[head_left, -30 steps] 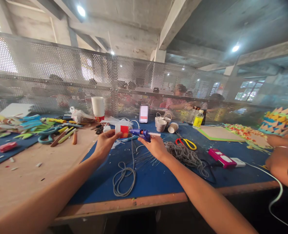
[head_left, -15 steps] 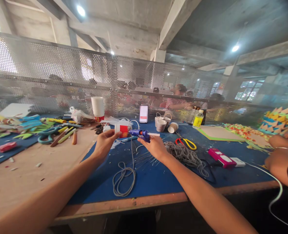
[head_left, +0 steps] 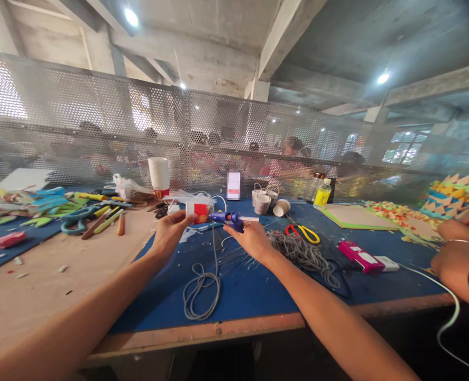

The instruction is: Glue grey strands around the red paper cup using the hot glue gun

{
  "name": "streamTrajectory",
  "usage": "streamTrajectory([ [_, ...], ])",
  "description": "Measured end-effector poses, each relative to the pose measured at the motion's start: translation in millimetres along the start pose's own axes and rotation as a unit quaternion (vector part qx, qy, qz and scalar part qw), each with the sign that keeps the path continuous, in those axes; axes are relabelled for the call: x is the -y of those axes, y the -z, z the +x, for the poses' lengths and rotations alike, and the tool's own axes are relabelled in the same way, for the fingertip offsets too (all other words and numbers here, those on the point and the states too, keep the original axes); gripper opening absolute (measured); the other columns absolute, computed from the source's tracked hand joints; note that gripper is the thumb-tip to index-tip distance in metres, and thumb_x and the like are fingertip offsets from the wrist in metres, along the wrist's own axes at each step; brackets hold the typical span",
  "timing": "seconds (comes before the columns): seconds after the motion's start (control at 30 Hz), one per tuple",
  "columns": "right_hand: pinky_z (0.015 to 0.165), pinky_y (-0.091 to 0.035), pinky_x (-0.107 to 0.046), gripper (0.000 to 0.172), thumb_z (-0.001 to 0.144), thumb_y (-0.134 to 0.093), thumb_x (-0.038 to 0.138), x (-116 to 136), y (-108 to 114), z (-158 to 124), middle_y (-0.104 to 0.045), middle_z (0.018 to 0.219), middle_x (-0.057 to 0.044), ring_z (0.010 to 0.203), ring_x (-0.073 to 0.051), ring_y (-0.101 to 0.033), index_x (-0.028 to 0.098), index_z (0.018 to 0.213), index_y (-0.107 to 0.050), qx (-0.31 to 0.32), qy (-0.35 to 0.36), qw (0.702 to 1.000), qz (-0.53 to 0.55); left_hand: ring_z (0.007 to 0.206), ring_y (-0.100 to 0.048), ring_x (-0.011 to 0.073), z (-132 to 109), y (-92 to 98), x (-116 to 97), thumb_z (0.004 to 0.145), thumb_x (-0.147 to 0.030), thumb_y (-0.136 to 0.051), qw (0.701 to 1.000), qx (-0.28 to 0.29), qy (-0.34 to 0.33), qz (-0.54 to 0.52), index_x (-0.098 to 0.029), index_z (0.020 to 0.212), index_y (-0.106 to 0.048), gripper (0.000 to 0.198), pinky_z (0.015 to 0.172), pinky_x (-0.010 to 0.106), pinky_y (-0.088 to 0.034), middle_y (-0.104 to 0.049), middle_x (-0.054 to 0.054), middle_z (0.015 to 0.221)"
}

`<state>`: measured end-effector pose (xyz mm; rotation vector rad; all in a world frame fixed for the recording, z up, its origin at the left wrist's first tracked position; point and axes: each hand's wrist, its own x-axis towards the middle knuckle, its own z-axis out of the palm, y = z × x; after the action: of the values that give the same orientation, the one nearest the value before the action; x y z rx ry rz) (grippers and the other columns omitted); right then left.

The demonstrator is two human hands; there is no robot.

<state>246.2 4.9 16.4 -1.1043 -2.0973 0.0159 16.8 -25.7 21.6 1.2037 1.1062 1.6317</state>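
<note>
My left hand is closed round a red and white paper cup, which lies on its side in the air. In my right hand is a blue glue gun, a white glue stick jutting from its back end. The gun's nozzle points left and meets or nearly meets the cup's base; I cannot tell if they touch. Grey cord hangs down near the cup and nozzle and runs into a loose coil on the blue table mat.
Beyond my hands stand a stack of paper cups, a phone and several cord-wrapped cups. Right of my right hand lie tangled cord, scissors and a magenta box. Another person's arm rests at far right.
Almost nothing differs. The cup and glue gun sit very slightly further left, both still held the same way.
</note>
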Motion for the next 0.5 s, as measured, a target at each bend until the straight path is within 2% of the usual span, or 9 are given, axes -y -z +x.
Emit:
streamTrajectory([
  [0.2,0.086,-0.052,-0.03,0.033,0.093,-0.062,0.051,1.6,1.7,-0.8,-0.078,0.103,-0.006,0.102,-0.026,-0.072,0.025,0.108,-0.076,0.011,0.0,1.0,-0.014,0.064,-0.067,0.0219,-1.6,-1.5,-2.5,0.063,-0.037,-0.084,1.0,-0.011,0.02,-0.011,-0.019,0.096,-0.078,0.038,0.062,0.031,-0.051,-0.076,0.002,0.073],
  [0.5,0.081,-0.051,-0.029,0.033,0.094,-0.061,0.051,2.3,2.1,-0.7,-0.079,0.1,-0.006,0.097,-0.024,-0.073,0.025,0.105,-0.076,0.015,0.004,1.0,-0.021,0.071,-0.07,0.0241,-1.4,-1.6,-2.8,0.063,-0.039,-0.083,1.0,-0.01,0.014,-0.001,-0.02,0.096,-0.077,0.038,0.065,0.032,-0.052,-0.077,0.002,0.076],
])
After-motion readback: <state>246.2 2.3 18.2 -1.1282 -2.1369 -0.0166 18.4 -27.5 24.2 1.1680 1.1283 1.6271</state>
